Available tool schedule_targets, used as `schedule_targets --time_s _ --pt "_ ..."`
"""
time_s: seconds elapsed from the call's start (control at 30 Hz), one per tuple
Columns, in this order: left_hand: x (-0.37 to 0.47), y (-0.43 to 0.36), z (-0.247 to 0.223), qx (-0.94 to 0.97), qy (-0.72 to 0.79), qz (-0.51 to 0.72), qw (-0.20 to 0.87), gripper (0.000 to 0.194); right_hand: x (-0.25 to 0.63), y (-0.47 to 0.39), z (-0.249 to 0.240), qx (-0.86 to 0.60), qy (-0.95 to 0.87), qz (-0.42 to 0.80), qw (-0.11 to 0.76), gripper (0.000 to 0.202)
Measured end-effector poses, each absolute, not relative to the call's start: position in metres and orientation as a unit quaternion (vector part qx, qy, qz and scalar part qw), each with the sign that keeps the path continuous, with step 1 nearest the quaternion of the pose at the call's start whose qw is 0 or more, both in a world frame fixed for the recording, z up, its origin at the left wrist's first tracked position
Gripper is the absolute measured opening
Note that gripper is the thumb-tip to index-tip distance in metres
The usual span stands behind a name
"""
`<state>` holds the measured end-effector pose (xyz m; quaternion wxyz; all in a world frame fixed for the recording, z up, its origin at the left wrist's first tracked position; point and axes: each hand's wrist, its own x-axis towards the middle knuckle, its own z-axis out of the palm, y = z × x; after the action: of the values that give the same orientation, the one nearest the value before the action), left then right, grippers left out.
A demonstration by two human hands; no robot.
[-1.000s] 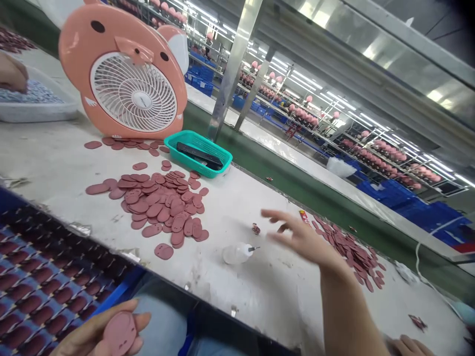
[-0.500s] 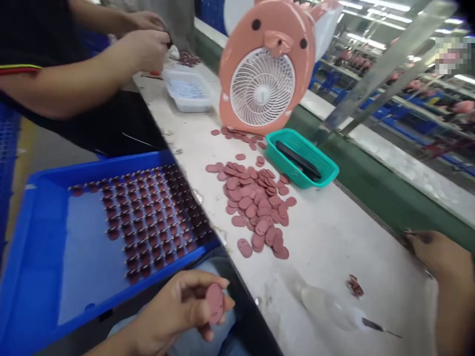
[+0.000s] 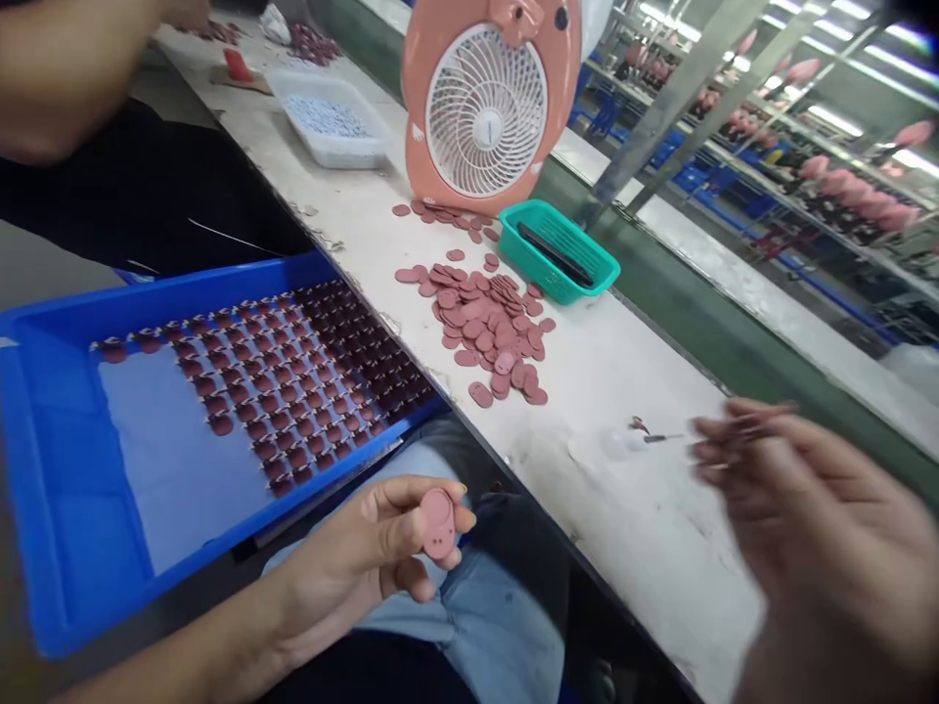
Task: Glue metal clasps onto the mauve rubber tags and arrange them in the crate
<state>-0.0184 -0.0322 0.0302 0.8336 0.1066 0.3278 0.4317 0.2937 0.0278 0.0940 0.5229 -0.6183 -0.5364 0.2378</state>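
From beside the worktop (image 3: 623,528), I am watching a person working with two bare hands. The left hand (image 3: 367,543) is resting above the lap, its grip closed on overlapping pink discs (image 3: 438,528); the thumb and fingers are pinching the edges, and small dark dots are showing on the lower disc. The right hand (image 3: 814,508) is hovering over the worktop, its fingertips apparently pinching a thin dark-red piece (image 3: 767,417); blur is hiding its exact shape.

Near the right fingertips, a translucent bottle (image 3: 622,443) is lying with its thin nozzle pointing their way. Further back, a pile of pink ovals (image 3: 488,328) is spreading below a teal basket (image 3: 539,276) and a pink animal-faced fan (image 3: 422,147). To the left, a blue tray (image 3: 88,528) is carrying neat rows of dark-red pieces (image 3: 293,391).

For good handling, I am judging that the left pinch should be staying light and at the rims, leaving the dotted face uncovered and the discs from sliding over each other. The right fingers should be gripping softly, since the thin piece is probably bending easily, and should be passing clear of the nozzle. Working above the worktop would be safer: anything slipping now from the left hand would be falling toward the lap.
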Motion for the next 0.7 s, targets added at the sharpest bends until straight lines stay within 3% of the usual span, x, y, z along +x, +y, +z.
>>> schedule_targets --time_s 0.07,0.17,0.7 --pt "-0.019 -0.035 0.031 0.114 0.331 0.421 0.837 0.037 0.237 -0.006 0.09 -0.561 -0.573 0.348 0.485 0.005" --pt "-0.018 -0.038 0.028 0.126 0.317 0.408 0.847 0.038 0.187 -0.033 0.083 -0.487 -0.641 0.409 0.43 0.015" --pt "-0.012 -0.039 0.029 0.164 0.319 0.375 0.855 0.035 0.179 -0.034 0.087 -0.439 -0.754 0.32 0.37 0.01"
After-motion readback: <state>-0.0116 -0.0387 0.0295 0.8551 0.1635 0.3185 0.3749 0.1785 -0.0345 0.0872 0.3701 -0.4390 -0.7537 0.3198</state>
